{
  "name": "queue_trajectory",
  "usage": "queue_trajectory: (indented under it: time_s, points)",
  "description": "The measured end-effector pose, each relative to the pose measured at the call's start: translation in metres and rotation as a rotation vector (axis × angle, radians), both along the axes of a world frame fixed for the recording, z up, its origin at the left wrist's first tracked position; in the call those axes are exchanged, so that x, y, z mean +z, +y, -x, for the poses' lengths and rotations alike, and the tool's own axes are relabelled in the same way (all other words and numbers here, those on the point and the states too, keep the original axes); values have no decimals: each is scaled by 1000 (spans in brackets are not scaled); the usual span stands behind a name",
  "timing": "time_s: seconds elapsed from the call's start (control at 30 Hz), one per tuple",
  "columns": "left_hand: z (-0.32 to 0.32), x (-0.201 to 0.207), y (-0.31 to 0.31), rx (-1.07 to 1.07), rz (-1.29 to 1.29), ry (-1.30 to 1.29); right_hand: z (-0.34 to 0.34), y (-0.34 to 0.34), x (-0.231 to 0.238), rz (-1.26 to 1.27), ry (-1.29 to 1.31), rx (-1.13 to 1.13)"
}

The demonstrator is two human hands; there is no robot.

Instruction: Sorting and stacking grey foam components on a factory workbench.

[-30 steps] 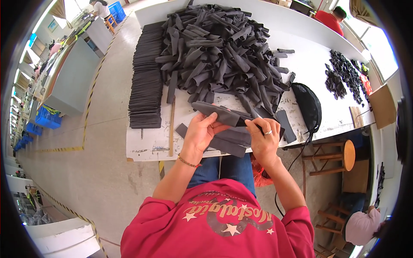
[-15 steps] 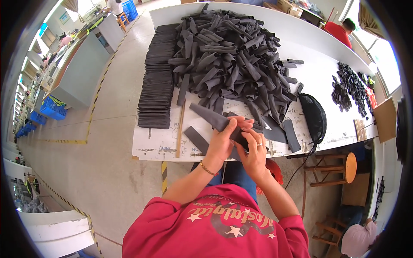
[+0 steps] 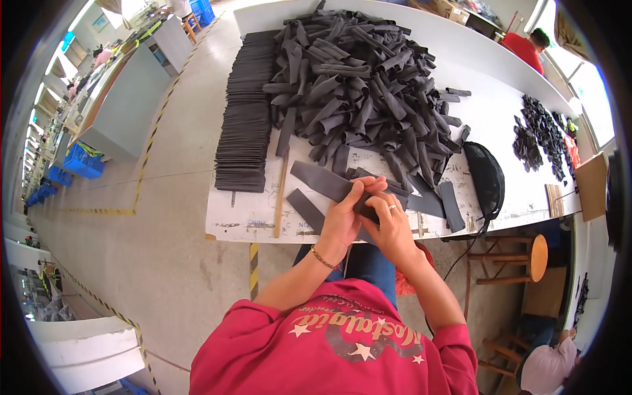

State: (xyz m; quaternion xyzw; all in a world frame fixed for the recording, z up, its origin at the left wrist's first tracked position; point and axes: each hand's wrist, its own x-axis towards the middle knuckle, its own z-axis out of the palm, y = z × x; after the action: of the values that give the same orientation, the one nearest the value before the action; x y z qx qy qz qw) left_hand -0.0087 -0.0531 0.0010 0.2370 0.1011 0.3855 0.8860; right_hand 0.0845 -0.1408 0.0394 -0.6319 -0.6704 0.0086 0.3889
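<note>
A dark grey fabric strip (image 3: 317, 179) is held between my two hands above the table's near edge. My left hand (image 3: 343, 214) is closed on it, thumb on top, with its free end sticking out flat to the far left. Close beside, my right hand (image 3: 390, 222) pinches the same piece with bent fingers; a ring is on one finger. The part between the hands is mostly covered by fingers. Under and beside them lie loose strips, one grey strip (image 3: 305, 209) near my left hand and another strip (image 3: 451, 206) to the right.
A big heap of rolled grey fabric pieces (image 3: 355, 85) covers the table's middle, beside a neat row of stacked flat pieces (image 3: 247, 112). A wooden stick (image 3: 281, 197) lies at left, a black mesh-like pouch (image 3: 484, 174) at right. A wooden stool (image 3: 538, 259) stands right of me.
The strip's free end has turned from a narrow, tapered look to a wider, flatter one. Both hands keep their grip with small finger shifts. The whole view has shifted slightly.
</note>
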Motion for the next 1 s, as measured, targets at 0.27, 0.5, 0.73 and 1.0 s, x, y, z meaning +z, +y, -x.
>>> queue_trajectory:
  time_s: [0.27, 0.5, 0.73, 1.0]
  points:
    - [-7, -6, -9, -65, 142, -75, -13, 0, -14, -12, -6, 77]
    - [7, 14, 15, 196, 61, -3, -16, -2, -1, 21, 76, 65]
    - [2, 9, 3, 211, 87, -45, -14, 9, -1, -25, 141, 85]
    - [3, 6, 6, 213, 61, -27, -19, 13, -8, 17, 161, 121]
